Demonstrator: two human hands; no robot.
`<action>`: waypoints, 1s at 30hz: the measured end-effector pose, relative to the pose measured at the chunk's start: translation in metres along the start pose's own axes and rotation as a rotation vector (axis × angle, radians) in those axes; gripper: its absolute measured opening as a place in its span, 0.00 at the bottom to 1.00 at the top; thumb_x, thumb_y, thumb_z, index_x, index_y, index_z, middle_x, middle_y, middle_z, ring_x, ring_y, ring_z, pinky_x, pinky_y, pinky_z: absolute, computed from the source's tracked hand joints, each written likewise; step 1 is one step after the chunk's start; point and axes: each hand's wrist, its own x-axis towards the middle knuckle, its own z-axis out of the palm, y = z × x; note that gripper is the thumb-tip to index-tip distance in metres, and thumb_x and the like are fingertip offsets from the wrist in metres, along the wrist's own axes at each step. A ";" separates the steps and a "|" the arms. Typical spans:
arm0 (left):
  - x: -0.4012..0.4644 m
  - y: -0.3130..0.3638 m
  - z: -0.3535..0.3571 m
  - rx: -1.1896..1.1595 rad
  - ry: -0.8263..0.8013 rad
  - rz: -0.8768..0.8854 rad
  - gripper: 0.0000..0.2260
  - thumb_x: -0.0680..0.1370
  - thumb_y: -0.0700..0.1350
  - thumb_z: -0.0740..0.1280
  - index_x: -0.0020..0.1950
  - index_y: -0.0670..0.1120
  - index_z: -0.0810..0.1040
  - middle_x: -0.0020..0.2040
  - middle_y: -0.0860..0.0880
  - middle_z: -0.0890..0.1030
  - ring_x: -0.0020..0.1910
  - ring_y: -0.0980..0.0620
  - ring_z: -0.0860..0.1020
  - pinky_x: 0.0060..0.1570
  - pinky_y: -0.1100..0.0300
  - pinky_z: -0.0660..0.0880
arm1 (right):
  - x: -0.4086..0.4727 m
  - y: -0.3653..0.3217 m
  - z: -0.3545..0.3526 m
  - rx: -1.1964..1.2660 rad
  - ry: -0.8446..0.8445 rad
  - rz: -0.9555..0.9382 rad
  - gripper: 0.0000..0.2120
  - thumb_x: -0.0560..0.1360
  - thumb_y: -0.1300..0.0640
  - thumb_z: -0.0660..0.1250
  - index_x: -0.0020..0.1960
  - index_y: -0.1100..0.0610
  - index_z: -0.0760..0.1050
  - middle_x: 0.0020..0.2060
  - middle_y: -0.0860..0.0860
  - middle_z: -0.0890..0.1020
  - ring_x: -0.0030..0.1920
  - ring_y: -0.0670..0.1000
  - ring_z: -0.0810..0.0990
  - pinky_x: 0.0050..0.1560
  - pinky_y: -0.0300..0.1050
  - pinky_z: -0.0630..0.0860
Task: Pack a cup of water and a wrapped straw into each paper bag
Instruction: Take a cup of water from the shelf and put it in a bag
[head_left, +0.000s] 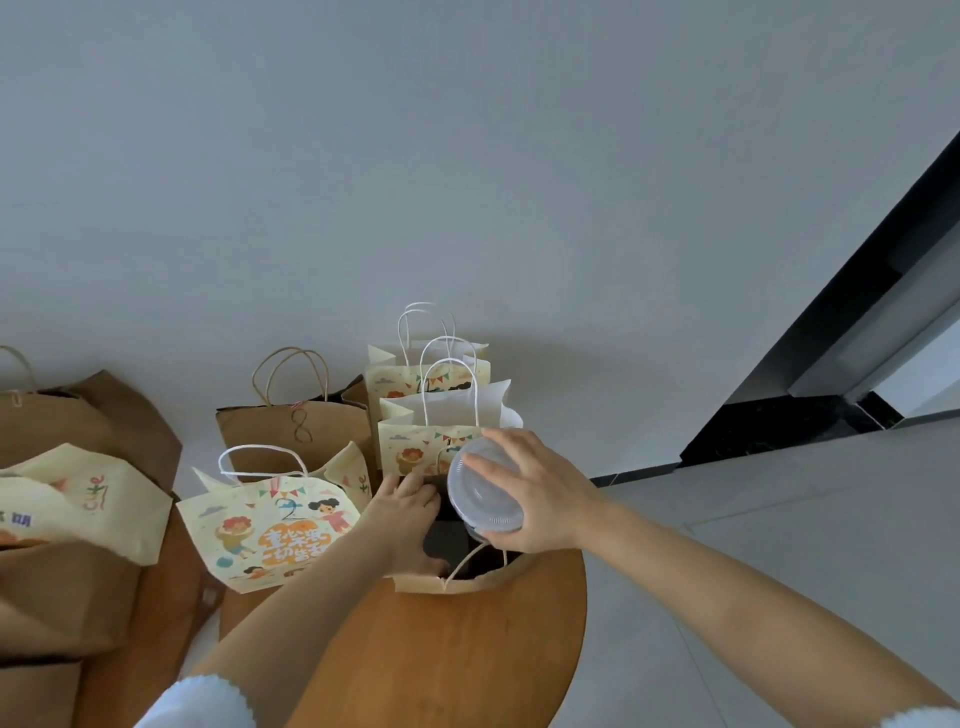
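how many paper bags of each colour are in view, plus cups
plain brown paper bags: 3 (far left, middle back, the open one under the hands)
cream printed paper bags: 4 (left edge, front, two behind the hands)
lidded clear cups: 1, gripped by the right hand
total: 8

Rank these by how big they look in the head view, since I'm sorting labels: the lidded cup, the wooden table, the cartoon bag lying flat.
1. Wooden table, nearest the camera
2. Cartoon bag
3. Lidded cup, held by the right hand
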 end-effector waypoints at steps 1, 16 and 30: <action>0.000 0.001 0.001 -0.013 -0.012 0.012 0.39 0.71 0.72 0.59 0.74 0.49 0.63 0.72 0.51 0.66 0.71 0.48 0.59 0.72 0.49 0.50 | 0.001 -0.001 0.002 0.003 -0.001 0.002 0.39 0.63 0.39 0.74 0.68 0.53 0.66 0.65 0.56 0.66 0.62 0.54 0.64 0.52 0.49 0.77; -0.002 -0.004 0.006 -0.049 -0.121 -0.058 0.50 0.67 0.75 0.58 0.79 0.46 0.50 0.79 0.48 0.52 0.78 0.49 0.45 0.65 0.42 0.24 | 0.005 0.001 0.020 -0.059 -0.476 -0.042 0.42 0.70 0.41 0.69 0.76 0.48 0.51 0.72 0.55 0.56 0.71 0.56 0.56 0.70 0.52 0.62; -0.002 -0.008 -0.001 -0.059 -0.128 -0.095 0.48 0.69 0.73 0.59 0.78 0.44 0.53 0.78 0.46 0.53 0.78 0.48 0.46 0.66 0.44 0.26 | 0.039 0.005 0.070 -0.184 -0.727 -0.093 0.45 0.71 0.40 0.66 0.77 0.49 0.43 0.71 0.58 0.58 0.67 0.59 0.62 0.67 0.52 0.66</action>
